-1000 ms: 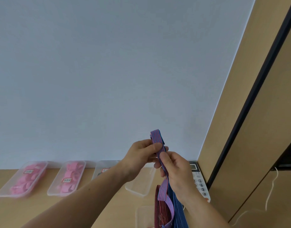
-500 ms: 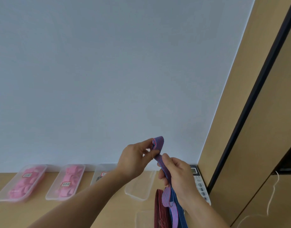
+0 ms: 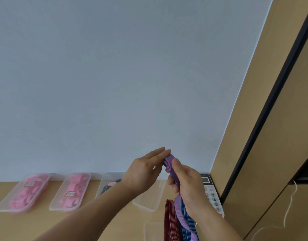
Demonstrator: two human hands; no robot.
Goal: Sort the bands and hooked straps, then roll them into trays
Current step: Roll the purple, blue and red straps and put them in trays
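Striped band [image 3: 168, 164], roll pinched in right hand [image 3: 188, 186], left hand [image 3: 145, 173] straight-fingered, touching it

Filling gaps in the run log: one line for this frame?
step: rolling purple band | right hand: grips roll | left hand: straight fingers on roll | tail hangs loose

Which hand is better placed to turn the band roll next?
Probably the left hand: its straight fingers lie beside the roll, while the right hand grips the band below.
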